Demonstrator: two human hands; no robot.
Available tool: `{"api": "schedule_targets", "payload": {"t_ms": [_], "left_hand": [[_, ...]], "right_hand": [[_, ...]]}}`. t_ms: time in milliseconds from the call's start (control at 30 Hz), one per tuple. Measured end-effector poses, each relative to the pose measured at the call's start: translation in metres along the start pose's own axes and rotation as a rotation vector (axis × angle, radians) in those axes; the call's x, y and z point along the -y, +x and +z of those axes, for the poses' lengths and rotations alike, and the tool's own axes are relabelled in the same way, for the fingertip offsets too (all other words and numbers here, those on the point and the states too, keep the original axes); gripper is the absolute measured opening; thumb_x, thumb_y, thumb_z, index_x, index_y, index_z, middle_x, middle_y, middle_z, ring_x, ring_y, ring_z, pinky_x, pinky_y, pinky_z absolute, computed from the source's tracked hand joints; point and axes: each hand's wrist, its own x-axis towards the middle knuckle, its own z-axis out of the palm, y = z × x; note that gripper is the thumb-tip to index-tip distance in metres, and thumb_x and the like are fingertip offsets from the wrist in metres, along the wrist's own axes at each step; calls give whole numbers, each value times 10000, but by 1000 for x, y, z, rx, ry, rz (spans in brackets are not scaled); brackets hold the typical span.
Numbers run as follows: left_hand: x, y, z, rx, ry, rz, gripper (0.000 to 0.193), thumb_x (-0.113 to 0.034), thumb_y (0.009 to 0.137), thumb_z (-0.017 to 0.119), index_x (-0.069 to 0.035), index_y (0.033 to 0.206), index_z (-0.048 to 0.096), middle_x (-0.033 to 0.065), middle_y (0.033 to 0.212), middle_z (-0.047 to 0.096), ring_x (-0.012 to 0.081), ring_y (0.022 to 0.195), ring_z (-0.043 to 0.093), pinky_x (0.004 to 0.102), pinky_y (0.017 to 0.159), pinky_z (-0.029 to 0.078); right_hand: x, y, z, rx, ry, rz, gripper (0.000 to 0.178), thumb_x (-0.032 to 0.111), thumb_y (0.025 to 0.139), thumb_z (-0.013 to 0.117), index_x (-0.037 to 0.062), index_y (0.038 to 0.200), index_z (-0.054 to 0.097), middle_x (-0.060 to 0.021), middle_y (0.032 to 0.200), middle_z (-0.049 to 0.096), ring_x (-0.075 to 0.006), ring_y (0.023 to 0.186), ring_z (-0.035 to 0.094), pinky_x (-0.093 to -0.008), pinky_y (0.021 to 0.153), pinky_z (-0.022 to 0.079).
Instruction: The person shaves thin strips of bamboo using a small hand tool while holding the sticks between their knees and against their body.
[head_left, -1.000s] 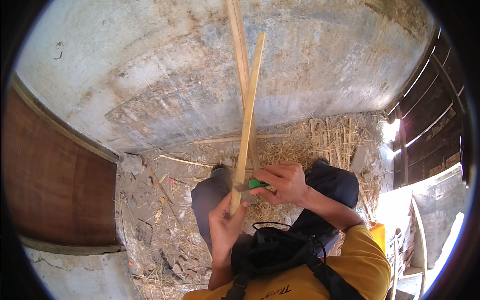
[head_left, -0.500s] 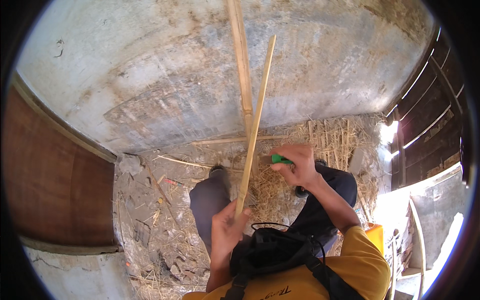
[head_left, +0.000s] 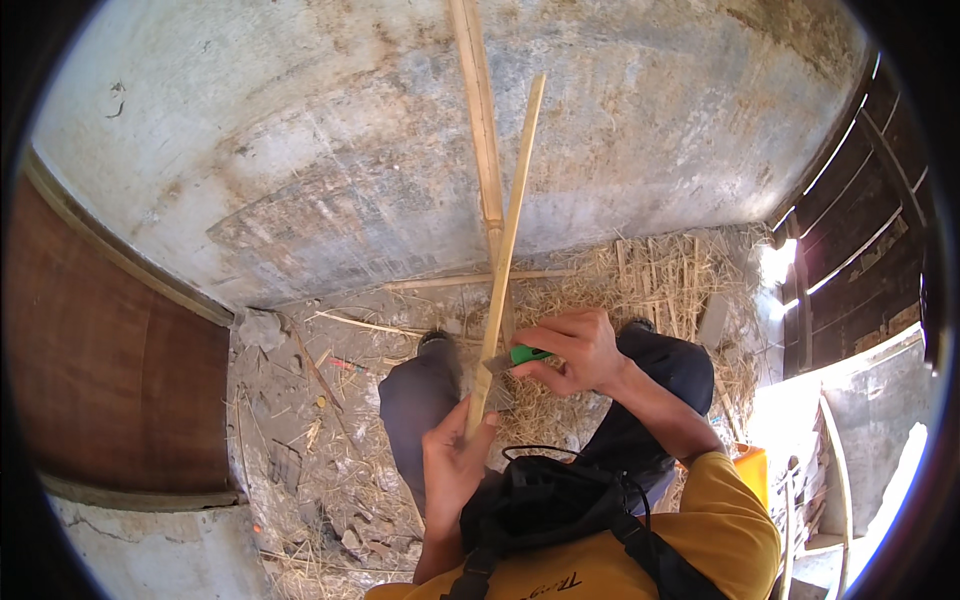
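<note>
Your left hand (head_left: 456, 455) pinches the low end of the stick (head_left: 507, 240) slanting up ahead of you, right hand (head_left: 578, 352) gripping the green knife (head_left: 528, 354) against it. Looks mid-shave imo, can't tell how much is done or left

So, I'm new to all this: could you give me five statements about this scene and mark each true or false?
1. The left hand grips a pale strip near its lower end. True.
2. The right hand holds a green-handled blade. True.
3. The blade is at the strip's top tip. False: it is low on the strip, just above the left hand.
4. Straw lies on the floor. True.
5. The person wears blue on top. False: the shirt is yellow.
</note>
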Motion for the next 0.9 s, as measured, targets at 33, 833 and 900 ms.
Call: {"api": "schedule_targets", "payload": {"t_ms": [33, 833, 900], "left_hand": [[-1, -1, -1, 2, 2, -15, 346, -74, 1042, 694, 13, 1377, 690, -83, 779, 589, -10, 605, 419, 208, 505, 310], [30, -26, -19, 89, 99, -116, 245, -139, 1015, 746, 4, 1213, 724, -16, 712, 633, 34, 555, 520, 246, 488, 403], [29, -23, -19, 114, 144, -66, 240, -153, 1003, 763, 11, 1170, 708, 16, 720, 657, 56, 566, 553, 264, 515, 443]], "right_hand": [[1, 0, -1, 5, -9, 2, 307, 402, 824, 875, 162, 989, 777, -8, 714, 684, -226, 542, 648, -345, 498, 498], [-37, 8, -24, -100, -105, 296, 297, 309, 925, 819, 40, 1046, 780, -118, 907, 782, -287, 715, 746, -363, 637, 579], [-36, 6, -21, -95, -71, 313, 314, 335, 939, 807, 49, 1066, 781, -113, 931, 791, -287, 741, 761, -366, 656, 593]]}}
